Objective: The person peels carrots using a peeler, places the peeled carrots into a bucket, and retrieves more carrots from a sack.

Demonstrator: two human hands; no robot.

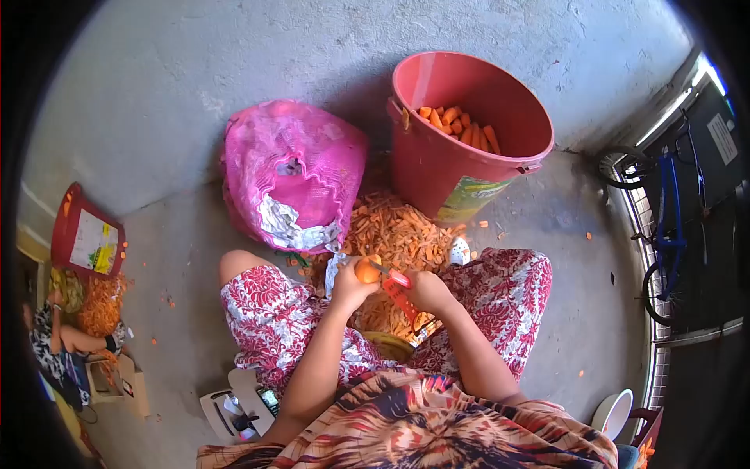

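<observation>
I have the left hand grasping a carrot above the near side of heaped peelings, the right hand clenched round a red tool; a bucket stands near the floor's wall edge.

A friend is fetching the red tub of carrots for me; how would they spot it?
By the rough pale wall ahead stands a pink sack. Right of it, beyond the orange peelings, is a big red tub. Its visible carrots and green-and-yellow label set it apart from the far-left red tub, whose label is mostly white.
</observation>
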